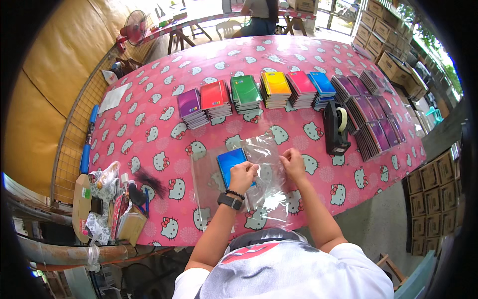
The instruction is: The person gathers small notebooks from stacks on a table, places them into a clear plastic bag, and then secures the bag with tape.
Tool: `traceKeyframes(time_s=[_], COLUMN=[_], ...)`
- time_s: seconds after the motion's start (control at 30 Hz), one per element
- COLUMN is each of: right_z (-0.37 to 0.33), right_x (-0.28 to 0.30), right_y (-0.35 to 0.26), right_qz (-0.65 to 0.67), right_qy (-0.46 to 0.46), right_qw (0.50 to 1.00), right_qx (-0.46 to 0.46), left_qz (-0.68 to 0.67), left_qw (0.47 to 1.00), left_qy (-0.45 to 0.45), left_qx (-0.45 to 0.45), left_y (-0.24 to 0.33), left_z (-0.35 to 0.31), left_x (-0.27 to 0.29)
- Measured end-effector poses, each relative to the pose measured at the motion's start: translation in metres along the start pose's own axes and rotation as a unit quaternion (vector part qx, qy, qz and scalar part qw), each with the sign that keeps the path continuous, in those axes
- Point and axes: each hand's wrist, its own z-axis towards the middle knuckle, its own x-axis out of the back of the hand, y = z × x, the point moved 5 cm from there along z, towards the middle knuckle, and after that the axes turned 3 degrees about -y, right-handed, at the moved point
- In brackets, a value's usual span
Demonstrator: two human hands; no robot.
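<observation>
- One blue spiral notebook lies amid clear plastic film, partly hidden by the left hand.
- That hand's fingers curl inward; the right hand bends by the film's edge; I cannot tell whether either grips it.
- A sharp tug on clinging film could crease it or drag the notebook askew.

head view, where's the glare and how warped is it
In the head view, white glare breaks across the clear plastic between the left hand and right hand; in the head view, the pink table washes out pale along its far edge; in the head view, fisheye distortion bows the table's edges, with black corners around the picture.
</observation>
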Motion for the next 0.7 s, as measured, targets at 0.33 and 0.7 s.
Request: traceKeyframes(time_s=[0.33, 0.7], right_z=[-0.044, -0.025], right_x=[-0.023, 0.003], right_y=[-0.049, 0.027], right_qz=[0.060, -0.027], right_qy=[-0.212, -0.116], right_qw=[0.972, 0.984], right_qx=[-0.077, -0.131], left_qz=[-0.078, -0.077], left_qw=[0.996, 0.996], left_qy=[-0.006, 0.010], left_qx=[0.040, 0.031], left_y=[-0.012, -0.006], left_z=[-0.002, -0.006], left_x=[-0.006, -0.011])
